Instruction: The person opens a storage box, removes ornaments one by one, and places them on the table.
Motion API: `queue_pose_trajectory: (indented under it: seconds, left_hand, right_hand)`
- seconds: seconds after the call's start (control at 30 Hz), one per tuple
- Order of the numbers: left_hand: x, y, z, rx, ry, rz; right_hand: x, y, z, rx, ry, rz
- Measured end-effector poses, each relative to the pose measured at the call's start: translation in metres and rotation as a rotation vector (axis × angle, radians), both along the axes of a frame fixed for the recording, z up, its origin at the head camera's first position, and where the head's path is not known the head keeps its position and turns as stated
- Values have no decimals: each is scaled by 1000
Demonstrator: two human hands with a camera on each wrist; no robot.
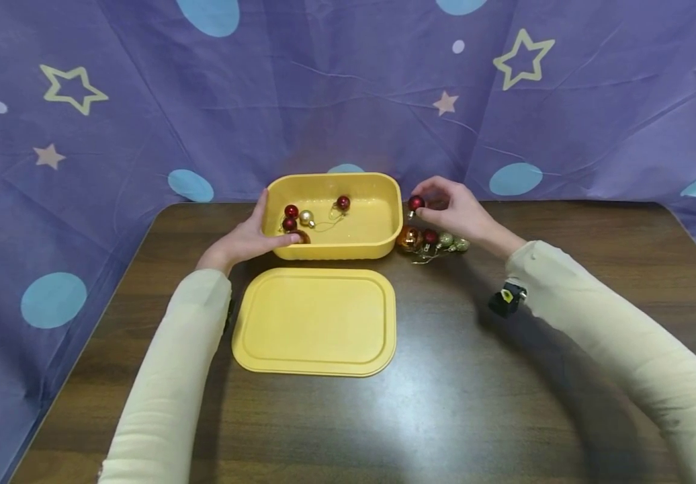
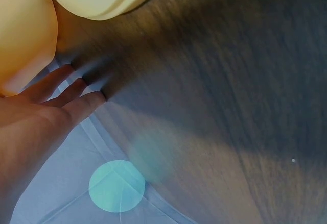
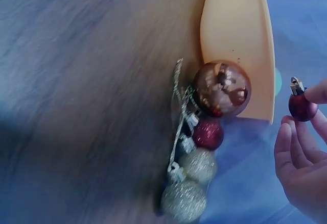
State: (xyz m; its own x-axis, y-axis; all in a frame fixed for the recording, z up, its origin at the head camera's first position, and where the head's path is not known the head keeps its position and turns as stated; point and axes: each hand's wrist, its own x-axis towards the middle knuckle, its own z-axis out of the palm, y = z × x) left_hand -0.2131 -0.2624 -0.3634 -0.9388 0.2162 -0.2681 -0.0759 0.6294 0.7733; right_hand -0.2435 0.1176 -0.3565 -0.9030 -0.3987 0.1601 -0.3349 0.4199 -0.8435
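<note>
Bauble, dark red [image 1: 416, 204], pinched between thumb and fingers of right hand [image 1: 458, 212], just beyond right end of yellow box [image 1: 348, 251]. On my head feed cap points down-frame, slightly left; on right-wrist feed, upward, axis near vertical. I see left hand [image 1: 244, 240] spread against box's left end. Box and lid [image 1: 314, 323] both lie long axis left to right.
</note>
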Motion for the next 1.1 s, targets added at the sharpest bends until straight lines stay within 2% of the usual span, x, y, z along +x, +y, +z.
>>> queue_pose_trajectory:
  seconds: [0.33,0.5,0.67,0.77,1.0,1.1]
  left_hand:
    - [0,0,-1,-24,-12,7]
    - [-1,-1,-1,-31,-14,2]
    - [-1,-2,-1,-20,-8,-1]
    - [1,-1,3,-13,-23,2]
    - [12,11,25,-7,-71,2]
    - [10,10,23,-18,-69,4]
  right_hand:
    - [5,28,-8,39,16,-27]
    - [15,44,-15,92,34,-31]
    - [25,53,-23,98,27,-53]
    - [29,58,-27,106,20,-78]
    - [39,73,-32,118,6,-138]
    - [43,78,-34,127,3,-163]
